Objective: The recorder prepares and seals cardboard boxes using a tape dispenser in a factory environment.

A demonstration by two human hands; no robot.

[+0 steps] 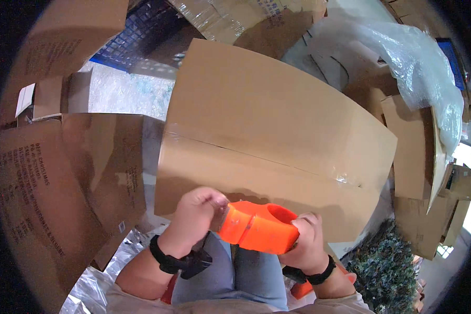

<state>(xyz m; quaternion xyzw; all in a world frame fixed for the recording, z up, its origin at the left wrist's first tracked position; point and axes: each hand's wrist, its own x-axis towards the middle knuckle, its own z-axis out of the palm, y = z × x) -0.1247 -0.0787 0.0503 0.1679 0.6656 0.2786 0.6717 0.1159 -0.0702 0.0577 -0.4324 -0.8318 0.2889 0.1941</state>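
An orange tape dispenser (261,230) is held over my lap, at the near edge of a large closed cardboard box (277,99). My right hand (310,243) wraps round its right end. At the toothed left end, my left hand (192,214) is closed in a pinch, where a bit of clear packing tape (221,215) faintly shows. The box's top flaps meet along a seam, with shiny tape patches near both ends. Both wrists wear black straps.
Printed cardboard boxes (42,193) stand at the left, by a blue plastic crate (136,36). Clear plastic wrap (413,57) drapes over an open box (411,141) at the right. A green artificial tree (384,261) lies at the lower right. Crinkled silver plastic (97,288) lies at the lower left.
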